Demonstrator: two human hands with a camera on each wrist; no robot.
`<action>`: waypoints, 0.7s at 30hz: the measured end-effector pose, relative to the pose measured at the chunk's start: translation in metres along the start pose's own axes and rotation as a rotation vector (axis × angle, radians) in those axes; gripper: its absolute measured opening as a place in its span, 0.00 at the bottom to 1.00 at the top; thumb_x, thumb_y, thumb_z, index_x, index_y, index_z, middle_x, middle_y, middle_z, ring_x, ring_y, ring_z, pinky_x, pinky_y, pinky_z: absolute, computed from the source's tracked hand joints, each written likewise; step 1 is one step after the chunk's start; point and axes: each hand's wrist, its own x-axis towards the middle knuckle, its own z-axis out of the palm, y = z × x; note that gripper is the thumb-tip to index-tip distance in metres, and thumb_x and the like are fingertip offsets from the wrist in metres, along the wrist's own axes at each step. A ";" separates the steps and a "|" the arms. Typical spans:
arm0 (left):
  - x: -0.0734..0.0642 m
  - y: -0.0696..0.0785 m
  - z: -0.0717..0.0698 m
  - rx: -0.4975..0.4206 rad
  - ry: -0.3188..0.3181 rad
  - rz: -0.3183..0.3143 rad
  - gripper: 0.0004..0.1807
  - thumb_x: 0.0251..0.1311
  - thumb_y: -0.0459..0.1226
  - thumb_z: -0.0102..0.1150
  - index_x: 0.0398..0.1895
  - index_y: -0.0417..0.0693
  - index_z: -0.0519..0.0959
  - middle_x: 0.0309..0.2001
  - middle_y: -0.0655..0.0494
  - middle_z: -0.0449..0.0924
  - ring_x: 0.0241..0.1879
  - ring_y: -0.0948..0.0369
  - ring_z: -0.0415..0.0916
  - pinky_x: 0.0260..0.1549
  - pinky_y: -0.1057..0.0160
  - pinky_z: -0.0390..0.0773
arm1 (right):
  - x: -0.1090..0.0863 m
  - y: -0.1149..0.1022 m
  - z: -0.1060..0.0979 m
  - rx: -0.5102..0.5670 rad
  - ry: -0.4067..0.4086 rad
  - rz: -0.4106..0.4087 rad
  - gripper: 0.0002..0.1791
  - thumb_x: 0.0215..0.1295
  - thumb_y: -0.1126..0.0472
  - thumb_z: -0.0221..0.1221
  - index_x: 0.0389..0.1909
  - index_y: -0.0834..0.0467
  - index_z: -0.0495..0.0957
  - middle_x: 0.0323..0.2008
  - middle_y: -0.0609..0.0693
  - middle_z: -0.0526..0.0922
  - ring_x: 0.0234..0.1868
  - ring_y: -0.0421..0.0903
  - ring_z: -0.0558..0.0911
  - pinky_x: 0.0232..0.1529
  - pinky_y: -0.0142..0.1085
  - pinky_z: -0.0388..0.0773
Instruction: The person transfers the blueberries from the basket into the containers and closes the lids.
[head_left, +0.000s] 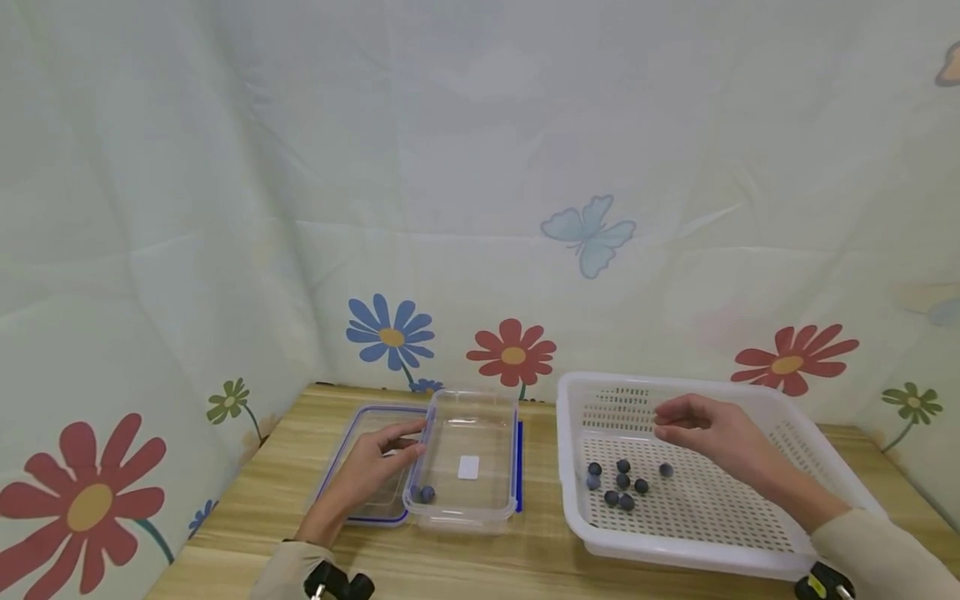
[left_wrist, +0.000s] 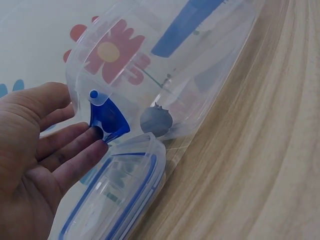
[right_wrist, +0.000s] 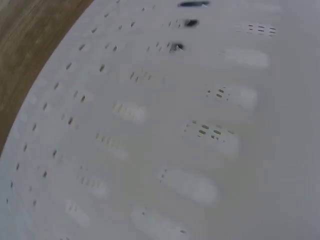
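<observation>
My left hand [head_left: 375, 467] is at the left rim of a clear plastic food container [head_left: 491, 433]. In the left wrist view its fairly straight fingers touch the container's edge and a blue clip flap [left_wrist: 107, 117]. A blueberry [left_wrist: 156, 120] lies in the container's near left corner. Over the white perforated basket [head_left: 690, 562] hovers my right hand [head_left: 723, 433], thumb and fingertips slightly apart, with nothing visible between them. Several blueberries [head_left: 622, 482] lie on the basket floor, left of and nearer than that hand. The right wrist view shows only blurred basket wall [right_wrist: 165, 100].
A clear lid [head_left: 375, 504] with a blue seal lies left of the container, partly behind the left hand. Another blue clip [head_left: 519, 467] runs along the container's right side. Everything stands on a wooden table [head_left: 525, 567] against a flower-printed curtain [head_left: 465, 125].
</observation>
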 end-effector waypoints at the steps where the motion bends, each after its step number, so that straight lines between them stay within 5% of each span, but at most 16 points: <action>1: 0.000 0.000 0.000 -0.003 0.000 0.001 0.24 0.74 0.36 0.66 0.68 0.33 0.78 0.66 0.38 0.79 0.56 0.49 0.84 0.50 0.65 0.81 | 0.000 0.000 -0.003 -0.005 -0.004 -0.004 0.25 0.72 0.50 0.70 0.59 0.63 0.81 0.49 0.53 0.88 0.51 0.52 0.86 0.49 0.43 0.86; 13: -0.002 0.000 0.002 -0.031 0.002 -0.024 0.24 0.74 0.36 0.66 0.68 0.33 0.78 0.67 0.37 0.79 0.56 0.49 0.84 0.51 0.66 0.81 | 0.005 -0.002 -0.048 -0.094 -0.039 -0.107 0.22 0.70 0.49 0.71 0.58 0.57 0.84 0.49 0.48 0.89 0.50 0.47 0.86 0.45 0.32 0.82; 21: -0.001 0.000 0.002 -0.034 0.006 -0.031 0.25 0.73 0.36 0.67 0.68 0.34 0.79 0.66 0.38 0.79 0.55 0.50 0.84 0.49 0.66 0.81 | 0.014 0.006 -0.054 -0.069 -0.059 -0.149 0.20 0.69 0.55 0.73 0.56 0.60 0.85 0.48 0.51 0.89 0.48 0.48 0.87 0.44 0.32 0.83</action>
